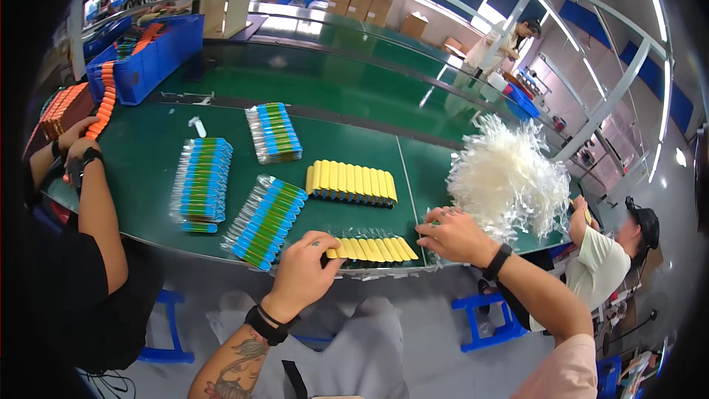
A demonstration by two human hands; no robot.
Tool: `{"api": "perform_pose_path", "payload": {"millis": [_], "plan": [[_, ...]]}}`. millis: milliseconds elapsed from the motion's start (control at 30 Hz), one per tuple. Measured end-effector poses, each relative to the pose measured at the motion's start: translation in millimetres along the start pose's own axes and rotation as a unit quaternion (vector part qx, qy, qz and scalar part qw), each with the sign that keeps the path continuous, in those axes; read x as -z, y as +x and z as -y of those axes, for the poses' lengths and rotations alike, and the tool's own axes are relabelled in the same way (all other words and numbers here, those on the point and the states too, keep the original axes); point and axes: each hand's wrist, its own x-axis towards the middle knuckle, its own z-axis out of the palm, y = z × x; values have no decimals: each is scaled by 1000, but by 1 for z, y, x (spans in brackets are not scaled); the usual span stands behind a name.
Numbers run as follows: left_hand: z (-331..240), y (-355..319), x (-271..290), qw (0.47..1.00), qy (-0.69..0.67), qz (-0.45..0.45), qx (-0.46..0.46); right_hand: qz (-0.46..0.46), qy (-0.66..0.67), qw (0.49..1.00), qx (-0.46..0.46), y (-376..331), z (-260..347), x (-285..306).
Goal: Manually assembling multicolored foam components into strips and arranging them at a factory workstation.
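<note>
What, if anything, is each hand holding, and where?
Left hand pinches the left end of the near row of yellow tubes. Right hand rests flat, holding nothing visible.

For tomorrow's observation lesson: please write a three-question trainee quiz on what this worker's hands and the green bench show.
1. True or false: the left hand rests on the near row of yellow packets.
2. What lies just beyond the right hand? A) white plastic strip pile B) blue bin
3. What colour is the table?

Key: 1 true; 2 A; 3 green.
</note>
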Motion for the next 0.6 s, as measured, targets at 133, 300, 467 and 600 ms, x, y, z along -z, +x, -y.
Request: {"api": "perform_pose_path", "payload": {"millis": [133, 300, 467, 600], "plan": [[-6, 24, -7, 999, -15, -17, 25, -67, 275, 957, -66, 21, 32, 27], [11, 32, -13, 998, -23, -54, 37, 27, 237, 971, 18, 87, 85, 39], [5, 30, -10, 995, -65, -48, 51, 31, 238, 969, 61, 122, 76, 20], [4, 29, -6, 990, -86, -55, 94, 104, 294, 950, 21, 130, 74, 27]]}}
